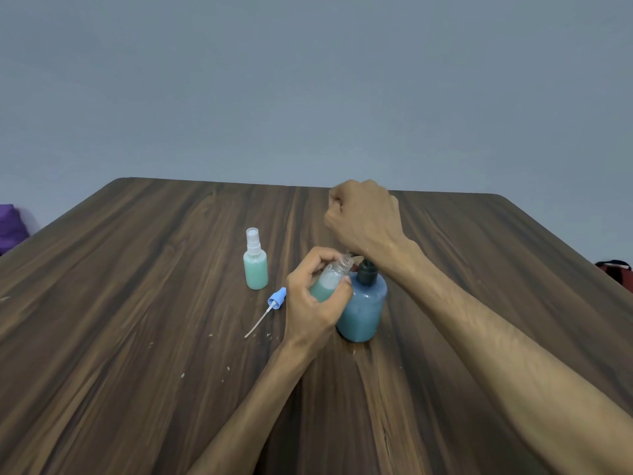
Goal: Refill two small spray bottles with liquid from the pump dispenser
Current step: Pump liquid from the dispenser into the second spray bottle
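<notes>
**Left hand tilts an open bottle at the pump spout**

Left hand (313, 303), nearest the camera, has its fingers and thumb curled round a small uncapped spray bottle (329, 282), holding it tilted with its open neck up and to the right. Green liquid fills the lower part of that bottle; the upper part looks clear or foamy. Its neck sits just beside the dark collar of the pump dispenser (363, 303), a blue bottle standing upright on the wooden table (137, 337), touching or nearly touching the left hand.

Left of that hand, a blue spray cap (274, 299) lies on its side on the table, its thin white dip tube pointing toward the camera. Small pale flecks dot the wood near it.

Further back stands the second spray bottle (256, 265), upright, capped with a white sprayer, filled with green liquid, and well apart from both hands.

Right hand (363, 217) is above and behind the dispenser, fingers curled into a fist, the wrist directly over the pump top. The pump head is hidden under it, so I cannot tell whether the fingers grip it.

At the far edges, a purple object (10, 228) sits left and a red and black object (616, 272) right.
</notes>
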